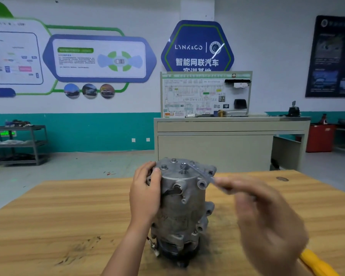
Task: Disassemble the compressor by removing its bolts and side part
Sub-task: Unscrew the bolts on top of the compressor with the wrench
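Observation:
A grey metal compressor stands upright on the wooden table. Bolts stick up from its top cover. My left hand grips the upper left side of the housing, fingers curled round the cover's rim. My right hand is blurred by motion at the right; it holds a thin metal wrench whose far end sits on a bolt near the middle of the top cover.
A yellow object lies at the table's lower right edge. Behind the table stand a beige training bench with a wiring board, a metal shelf cart at the left and a red cabinet at the right.

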